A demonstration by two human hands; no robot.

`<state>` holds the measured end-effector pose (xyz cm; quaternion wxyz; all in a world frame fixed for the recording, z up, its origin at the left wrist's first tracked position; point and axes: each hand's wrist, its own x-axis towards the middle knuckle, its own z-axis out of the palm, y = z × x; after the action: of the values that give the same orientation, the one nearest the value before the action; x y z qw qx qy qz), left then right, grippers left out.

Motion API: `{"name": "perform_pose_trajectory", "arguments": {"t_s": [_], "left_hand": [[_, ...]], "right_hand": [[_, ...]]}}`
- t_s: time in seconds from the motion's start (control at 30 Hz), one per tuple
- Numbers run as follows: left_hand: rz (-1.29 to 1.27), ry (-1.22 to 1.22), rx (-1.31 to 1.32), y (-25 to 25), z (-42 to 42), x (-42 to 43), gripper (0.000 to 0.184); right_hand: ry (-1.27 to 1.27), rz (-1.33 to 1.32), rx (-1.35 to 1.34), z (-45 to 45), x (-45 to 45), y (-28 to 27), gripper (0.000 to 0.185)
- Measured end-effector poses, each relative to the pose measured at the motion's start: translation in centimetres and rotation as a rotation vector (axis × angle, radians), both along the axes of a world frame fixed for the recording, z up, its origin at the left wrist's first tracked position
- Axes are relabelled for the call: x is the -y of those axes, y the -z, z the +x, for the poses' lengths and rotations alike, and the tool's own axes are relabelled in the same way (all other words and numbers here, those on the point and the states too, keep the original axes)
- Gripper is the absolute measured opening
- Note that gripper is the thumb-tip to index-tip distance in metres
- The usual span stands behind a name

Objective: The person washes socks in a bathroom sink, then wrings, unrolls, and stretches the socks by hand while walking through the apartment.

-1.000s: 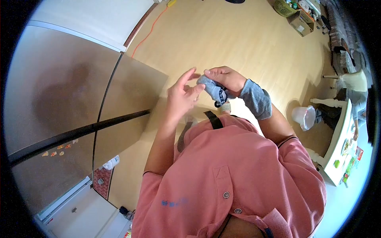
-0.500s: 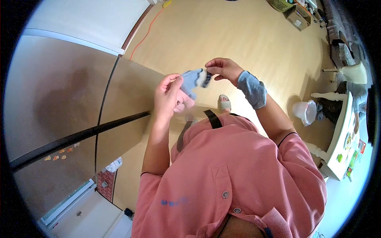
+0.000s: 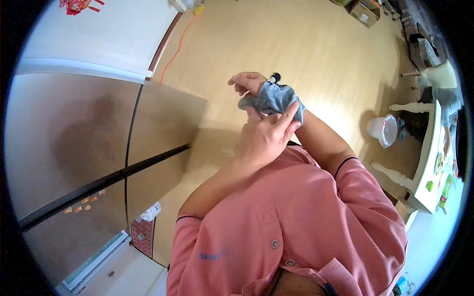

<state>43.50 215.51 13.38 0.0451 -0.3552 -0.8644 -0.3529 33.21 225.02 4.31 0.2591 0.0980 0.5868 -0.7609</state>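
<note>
Grey cloth (image 3: 275, 98) bunches behind loose right grip (image 3: 248, 83); left grip (image 3: 266, 134) touches it, hold unclear.

White table (image 3: 427, 165) as ref, legs turned. White bin (image 3: 382, 129) on the floor just beside it, between two of the legs. Small green item (image 3: 430, 186) on the tabletop. Cream chair (image 3: 441, 75) near the table's top end; cardboard box (image 3: 363, 15) well past that end, same side of the room. Across the pale wood floor (image 3: 237, 44) from the table: brown fridge-like unit (image 3: 74, 128), small orange stickers or magnets (image 3: 88, 200) on its front. Also opposite the table: orange cord (image 3: 176, 48) with yellow end (image 3: 198, 10), red patterned mat (image 3: 142, 237), white item (image 3: 151, 212) by the mat, type unclear.
</note>
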Motion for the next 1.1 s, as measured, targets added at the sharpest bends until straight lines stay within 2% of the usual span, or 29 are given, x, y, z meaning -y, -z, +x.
{"name": "perform_pose_trajectory", "arguments": {"t_s": [0.1, 0.13, 0.23, 0.27, 0.37, 0.4, 0.47, 0.5, 0.53, 0.57, 0.63, 0.67, 0.7, 0.77, 0.83, 0.87, 0.93, 0.97, 1.0, 1.03, 1.1], "left_hand": [[0.074, 0.015, 0.111, -0.8, 0.2, 1.6, 0.037], [0.058, 0.005, 0.031, -0.2, 0.0, 2.3, 0.036], [-0.062, 0.005, 0.172, -1.2, 0.0, 3.9, 0.030], [0.013, -0.048, 0.164, -0.4, -0.2, 4.1, 0.027], [0.136, -0.343, 0.202, 0.0, -1.6, 3.5, 0.029], [0.106, -0.364, 0.199, 0.1, -2.3, 3.3, 0.029], [0.045, -0.406, 0.193, 0.3, -4.0, 3.1, 0.029], [0.014, -0.428, 0.191, 0.5, -4.7, 3.1, 0.029], [0.028, -0.319, 0.100, 1.1, -5.5, 3.6, 0.024], [0.162, -0.301, 0.336, 1.4, -5.5, 3.9, 0.022], [0.431, -0.250, 0.809, -0.9, -5.4, 3.6, 0.019], [0.591, -0.254, 1.064, -3.2, -5.2, 3.5, 0.013], [0.651, -0.191, 1.046, -3.9, -5.4, 3.7, 0.014], [0.587, -0.142, 0.697, -3.2, -6.1, 3.0, 0.014], [0.435, -0.231, 0.807, -3.8, -7.2, 2.3, 0.017], [0.398, -0.245, 0.670, -2.1, -8.1, 2.2, 0.021], [0.376, -0.395, 0.620, -1.8, -8.6, 2.9, 0.023], [0.361, -0.466, 0.595, -1.7, -9.0, 3.3, 0.025], [0.508, -0.376, 0.622, -1.5, -9.2, 4.0, 0.025], [0.545, -0.375, 0.696, -1.6, -9.2, 4.5, 0.025], [0.623, -0.380, 0.838, -1.9, -9.1, 5.5, 0.024]], "right_hand": [[0.010, -0.008, 0.017, -0.8, -0.5, 0.1, 0.027], [0.017, -0.037, 0.020, -1.1, -0.6, 0.2, 0.028], [0.002, -0.096, 0.027, -1.6, -0.6, -0.5, 0.029], [-0.022, 0.010, -0.045, -1.4, -0.5, -0.9, 0.025], [-0.331, 0.247, -0.456, -1.5, 0.3, 2.1, 0.029], [-0.372, 0.351, -0.791, 0.6, -0.9, -1.8, 0.029], [-0.519, 0.241, -0.680, 1.2, -1.6, -1.7, 0.024], [-0.450, 0.271, -0.702, 2.5, -1.2, -1.2, 0.020], [-0.381, 0.300, -0.725, 3.7, -0.7, -0.7, 0.016], [-0.309, 0.329, -0.747, 4.2, -0.6, -0.4, 0.013], [-0.519, -0.109, -0.486, 4.0, -1.3, -1.2, 0.010], [-0.491, -0.286, -0.326, 4.3, -1.3, -2.0, 0.016], [-0.488, -0.374, -0.290, 4.4, -1.4, -2.1, 0.013], [-0.507, -0.561, -0.297, 4.3, -1.1, -0.9, 0.022], [-0.570, -0.804, -0.449, 3.7, 0.3, 2.6, 0.038], [-0.634, -1.010, -0.610, 3.1, 1.5, 4.8, 0.047], [-0.773, -1.262, -0.756, 2.1, 2.8, 3.9, 0.065], [-0.657, -0.844, -0.622, 2.0, 1.3, 3.5, 0.050], [-0.594, -0.400, -0.370, 2.0, -0.2, -0.7, 0.036], [-0.544, -0.124, -0.087, 2.0, -1.7, -4.8, 0.023], [-0.354, -0.197, -0.015, 1.6, -1.5, -2.7, 0.030]]}}
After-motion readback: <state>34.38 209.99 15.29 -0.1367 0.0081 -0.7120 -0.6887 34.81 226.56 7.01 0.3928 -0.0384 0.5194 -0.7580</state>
